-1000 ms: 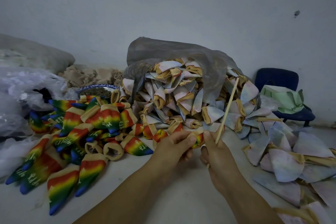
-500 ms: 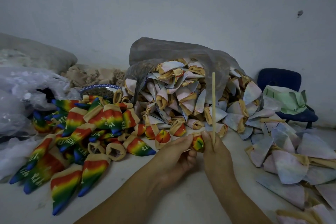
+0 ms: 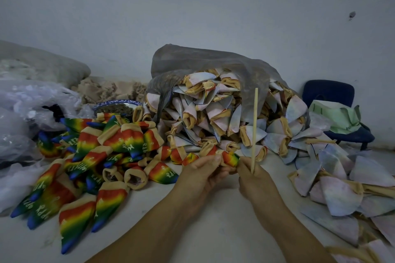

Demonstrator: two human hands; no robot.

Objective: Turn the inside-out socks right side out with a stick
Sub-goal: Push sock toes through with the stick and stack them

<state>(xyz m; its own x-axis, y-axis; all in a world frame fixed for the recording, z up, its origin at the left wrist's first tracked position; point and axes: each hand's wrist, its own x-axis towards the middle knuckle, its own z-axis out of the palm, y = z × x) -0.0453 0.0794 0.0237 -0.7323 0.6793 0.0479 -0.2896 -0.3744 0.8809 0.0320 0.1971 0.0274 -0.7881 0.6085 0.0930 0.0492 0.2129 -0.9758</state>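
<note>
The left hand (image 3: 201, 175) pinched the bunched rainbow sock (image 3: 230, 159) while the right hand (image 3: 254, 179) clamped the stick (image 3: 254, 126) upright, seemingly ready for poking.

Stick (image 3: 254, 130) swings from rightward lean to near upright in right hand (image 3: 253, 177). Its top end shifts left and now stands against grey plastic bag (image 3: 192, 62). Rainbow sock (image 3: 230, 159) between hands shows more: a second ago only small coloured sliver at fingertips, now bunched red-yellow-green lump. Left hand (image 3: 201, 173) pinches sock with more cloth exposed past thumb tip than before.
</note>
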